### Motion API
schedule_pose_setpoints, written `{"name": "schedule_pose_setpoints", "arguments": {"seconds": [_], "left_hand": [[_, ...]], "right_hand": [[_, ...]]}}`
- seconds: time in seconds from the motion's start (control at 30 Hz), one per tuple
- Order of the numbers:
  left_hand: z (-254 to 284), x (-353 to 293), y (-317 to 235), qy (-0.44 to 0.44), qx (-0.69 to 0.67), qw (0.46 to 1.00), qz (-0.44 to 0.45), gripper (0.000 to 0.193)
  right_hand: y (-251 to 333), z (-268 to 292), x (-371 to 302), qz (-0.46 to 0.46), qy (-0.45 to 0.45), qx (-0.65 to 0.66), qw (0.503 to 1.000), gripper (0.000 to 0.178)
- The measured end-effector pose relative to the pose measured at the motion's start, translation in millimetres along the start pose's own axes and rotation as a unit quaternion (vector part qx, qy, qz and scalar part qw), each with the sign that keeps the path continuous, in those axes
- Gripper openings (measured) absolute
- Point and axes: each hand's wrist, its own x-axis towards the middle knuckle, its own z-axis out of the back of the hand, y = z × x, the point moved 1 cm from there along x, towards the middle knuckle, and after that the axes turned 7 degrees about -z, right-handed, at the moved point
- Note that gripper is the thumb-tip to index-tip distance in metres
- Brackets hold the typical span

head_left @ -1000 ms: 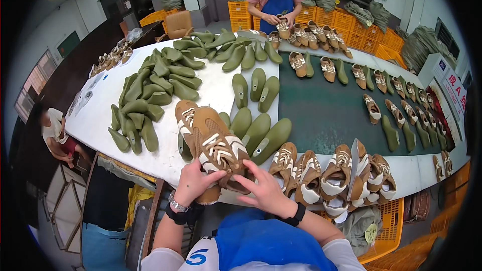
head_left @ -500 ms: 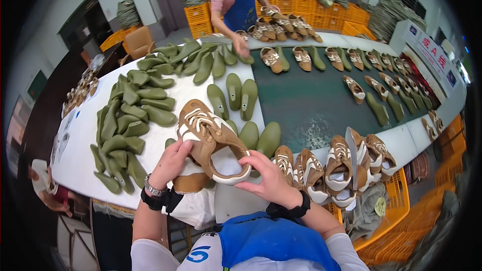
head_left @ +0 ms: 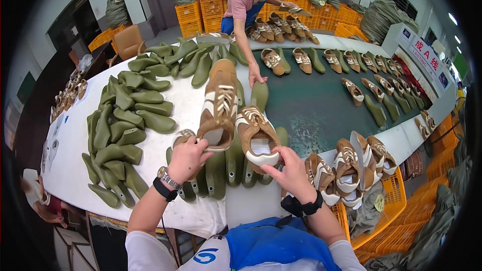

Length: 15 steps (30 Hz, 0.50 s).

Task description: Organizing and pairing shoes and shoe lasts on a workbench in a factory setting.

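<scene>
My left hand (head_left: 187,159) is closed on the heel of a brown sneaker (head_left: 220,103) with white stripes and laces, its toe pointing away from me. A second brown shoe (head_left: 185,135) shows partly behind that hand; I cannot tell whether it is held or lying. My right hand (head_left: 291,170) pinches the white heel of a matching sneaker (head_left: 257,134), its opening turned up with pale paper inside. Both sneakers are above several green shoe lasts (head_left: 216,175) standing near the table's front edge.
Across the table a person's hand (head_left: 257,76) touches a green last (head_left: 259,94). A heap of lasts (head_left: 128,120) covers the left side. Shoes and lasts line the green belt (head_left: 301,115). More sneakers (head_left: 346,163) sit right, by an orange crate (head_left: 396,195).
Both my hands were on one sneaker; now each has its own, held side by side. The person opposite has leaned in, one hand reaching a last and the other lifting a shoe piece.
</scene>
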Motion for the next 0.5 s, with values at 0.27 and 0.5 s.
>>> {"name": "schedule_pose_setpoints", "arguments": {"seconds": [0.27,0.5], "left_hand": [[-0.7,6.0,20.7,0.030,-0.197,0.975,0.093,0.034],[-7.8,-2.7,9.1,0.031,-0.132,0.987,0.084,0.031]], "right_hand": [[-2.0,-14.4,17.6,-0.025,0.001,0.018,1.000,0.043],[-0.8,-3.2,9.8,0.035,-0.039,-0.008,0.999,0.039]]}}
